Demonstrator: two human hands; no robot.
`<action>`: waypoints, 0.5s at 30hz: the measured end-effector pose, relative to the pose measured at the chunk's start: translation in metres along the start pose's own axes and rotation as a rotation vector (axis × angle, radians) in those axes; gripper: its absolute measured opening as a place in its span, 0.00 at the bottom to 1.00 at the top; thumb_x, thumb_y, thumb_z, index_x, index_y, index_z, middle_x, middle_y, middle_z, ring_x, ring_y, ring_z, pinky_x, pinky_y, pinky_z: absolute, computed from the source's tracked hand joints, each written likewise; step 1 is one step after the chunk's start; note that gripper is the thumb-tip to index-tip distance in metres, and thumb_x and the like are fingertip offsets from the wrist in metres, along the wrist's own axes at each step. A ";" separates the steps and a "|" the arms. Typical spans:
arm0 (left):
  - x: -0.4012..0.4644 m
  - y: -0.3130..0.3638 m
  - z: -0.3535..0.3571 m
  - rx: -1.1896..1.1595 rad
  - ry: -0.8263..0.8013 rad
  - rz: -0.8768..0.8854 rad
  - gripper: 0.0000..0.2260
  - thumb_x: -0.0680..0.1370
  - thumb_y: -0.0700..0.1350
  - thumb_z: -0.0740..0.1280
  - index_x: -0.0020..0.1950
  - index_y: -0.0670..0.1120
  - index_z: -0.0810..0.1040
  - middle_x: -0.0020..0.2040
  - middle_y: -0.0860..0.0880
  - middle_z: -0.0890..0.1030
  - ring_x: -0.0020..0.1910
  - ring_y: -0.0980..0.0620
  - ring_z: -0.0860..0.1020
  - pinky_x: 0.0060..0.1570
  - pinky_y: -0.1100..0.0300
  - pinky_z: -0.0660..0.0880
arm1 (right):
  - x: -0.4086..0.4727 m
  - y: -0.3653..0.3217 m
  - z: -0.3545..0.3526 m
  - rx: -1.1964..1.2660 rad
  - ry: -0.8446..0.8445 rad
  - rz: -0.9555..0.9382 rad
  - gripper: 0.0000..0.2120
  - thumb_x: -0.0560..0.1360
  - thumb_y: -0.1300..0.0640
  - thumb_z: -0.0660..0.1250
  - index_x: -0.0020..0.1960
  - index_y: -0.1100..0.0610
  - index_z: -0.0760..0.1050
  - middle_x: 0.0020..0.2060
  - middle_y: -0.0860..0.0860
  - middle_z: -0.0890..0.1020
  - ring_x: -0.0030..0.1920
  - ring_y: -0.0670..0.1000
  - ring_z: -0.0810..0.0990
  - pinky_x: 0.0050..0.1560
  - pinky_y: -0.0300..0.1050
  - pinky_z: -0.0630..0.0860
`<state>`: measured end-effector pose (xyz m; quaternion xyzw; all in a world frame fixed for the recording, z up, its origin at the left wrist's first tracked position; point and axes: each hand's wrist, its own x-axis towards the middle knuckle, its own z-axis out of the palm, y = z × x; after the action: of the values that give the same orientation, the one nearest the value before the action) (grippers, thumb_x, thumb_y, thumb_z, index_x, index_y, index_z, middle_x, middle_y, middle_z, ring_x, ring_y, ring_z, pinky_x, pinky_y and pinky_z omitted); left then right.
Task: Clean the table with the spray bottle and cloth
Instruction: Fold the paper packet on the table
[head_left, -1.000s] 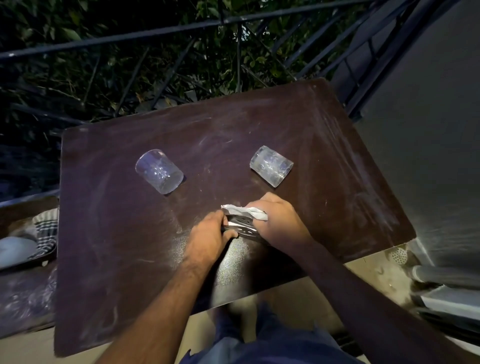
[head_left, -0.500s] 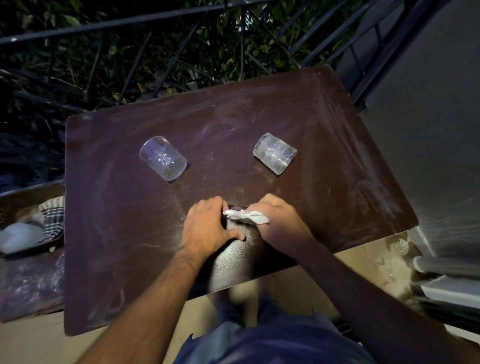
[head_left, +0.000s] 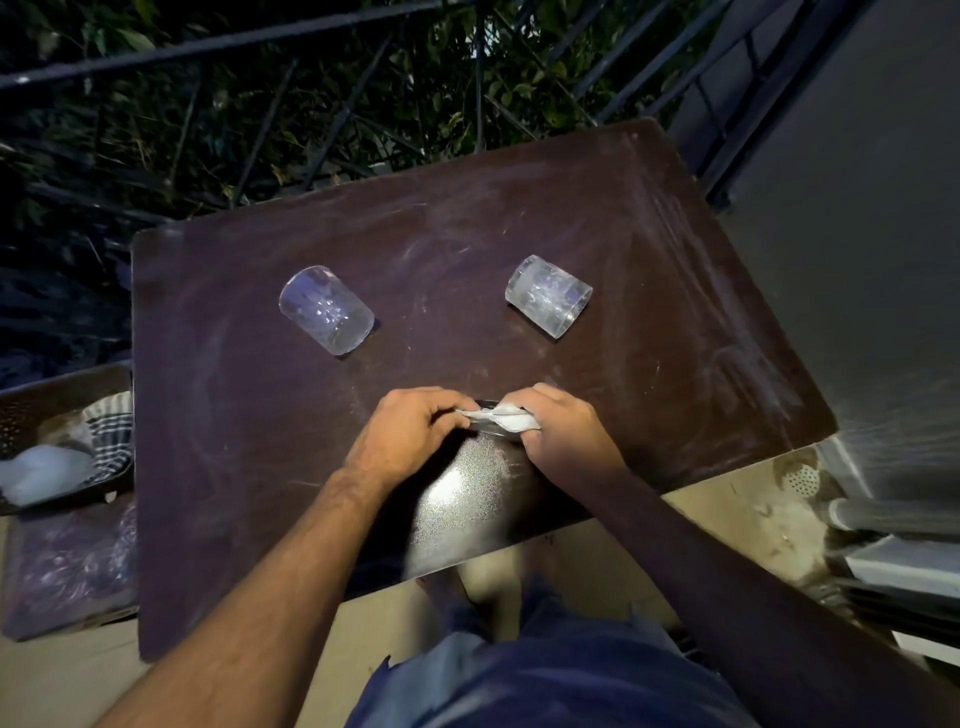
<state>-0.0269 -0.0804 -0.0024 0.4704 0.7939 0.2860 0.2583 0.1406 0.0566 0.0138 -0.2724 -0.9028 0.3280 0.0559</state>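
Observation:
The dark brown table (head_left: 260, 415) is dusty and streaked with white smears. Near its front edge my two hands meet. My right hand (head_left: 566, 441) grips a small crumpled white cloth (head_left: 501, 415). My left hand (head_left: 410, 436) has curled fingers around a small dark, shiny object (head_left: 491, 428) that lies under the cloth. That object is mostly hidden, and I cannot tell what it is. No spray bottle is in sight.
Two clear glasses lie on their sides, one at the left (head_left: 326, 310) and one at the right (head_left: 548, 296). A metal railing (head_left: 260, 39) with foliage runs behind the table. A dark basket (head_left: 31, 405) with fabric sits at left, a grey wall (head_left: 857, 260) at right.
My left hand has slid right and closed in against my right hand, covering most of the shiny object. The glasses have stayed where they were.

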 end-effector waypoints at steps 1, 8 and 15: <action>0.001 0.000 0.001 0.010 0.000 -0.005 0.08 0.77 0.46 0.71 0.54 0.57 0.85 0.50 0.62 0.86 0.50 0.63 0.82 0.58 0.69 0.74 | -0.001 0.000 0.001 0.007 0.017 0.010 0.20 0.67 0.68 0.64 0.55 0.52 0.81 0.48 0.51 0.82 0.51 0.57 0.80 0.53 0.52 0.76; 0.001 -0.002 0.004 0.102 0.072 -0.017 0.09 0.78 0.41 0.72 0.52 0.55 0.86 0.46 0.58 0.85 0.45 0.59 0.81 0.50 0.78 0.67 | -0.008 0.003 0.008 0.046 0.125 0.054 0.21 0.67 0.68 0.64 0.56 0.52 0.81 0.49 0.50 0.84 0.49 0.57 0.82 0.51 0.52 0.77; -0.004 -0.007 0.010 0.139 0.061 -0.065 0.11 0.78 0.45 0.69 0.57 0.58 0.75 0.48 0.54 0.87 0.44 0.51 0.83 0.49 0.61 0.78 | -0.015 0.009 0.021 0.049 0.129 0.196 0.20 0.72 0.67 0.63 0.59 0.51 0.79 0.52 0.52 0.86 0.52 0.59 0.83 0.55 0.53 0.78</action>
<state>-0.0225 -0.0846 -0.0135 0.4520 0.8342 0.2360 0.2099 0.1511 0.0424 -0.0071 -0.3782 -0.8581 0.3359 0.0882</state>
